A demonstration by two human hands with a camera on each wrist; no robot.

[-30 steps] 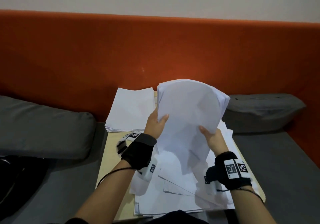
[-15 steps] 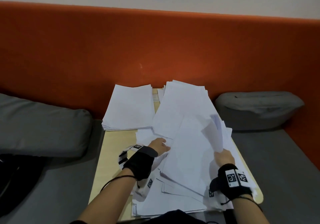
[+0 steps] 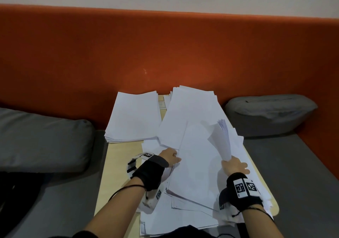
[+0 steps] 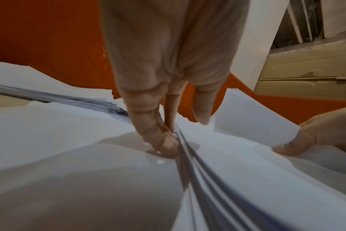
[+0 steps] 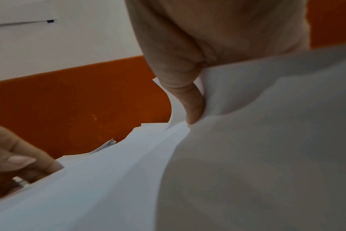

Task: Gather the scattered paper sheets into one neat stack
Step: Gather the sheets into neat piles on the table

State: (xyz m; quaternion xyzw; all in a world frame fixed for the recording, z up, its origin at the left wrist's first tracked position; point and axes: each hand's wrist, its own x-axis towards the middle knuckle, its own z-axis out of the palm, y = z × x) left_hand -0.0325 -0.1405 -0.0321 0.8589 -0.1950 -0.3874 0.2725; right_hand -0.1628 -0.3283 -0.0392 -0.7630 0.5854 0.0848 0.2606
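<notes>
A neat stack of white sheets [image 3: 134, 116] lies at the back left of the small wooden table [image 3: 119, 166]. Loose sheets [image 3: 194, 127] overlap across the middle and right, and several more [image 3: 181, 217] fan out near me. My left hand [image 3: 174, 157] is at the left edge of the top bundle. Its fingers [image 4: 160, 137] dig in between the sheet edges, pinching them. My right hand [image 3: 231, 161] grips a bundle of sheets [image 3: 222, 136] that curls upward. Its thumb [image 5: 193, 106] presses into the paper.
An orange padded backrest [image 3: 165, 50] runs behind the table. Grey cushions lie to the left [image 3: 42, 138] and right [image 3: 271, 112] on a grey seat [image 3: 293, 182]. A dark bag [image 3: 14, 191] sits at the lower left.
The bundle that both hands held up in the air has come down onto the table. My left hand has moved to its left edge, and my right hand has bent its right part upward.
</notes>
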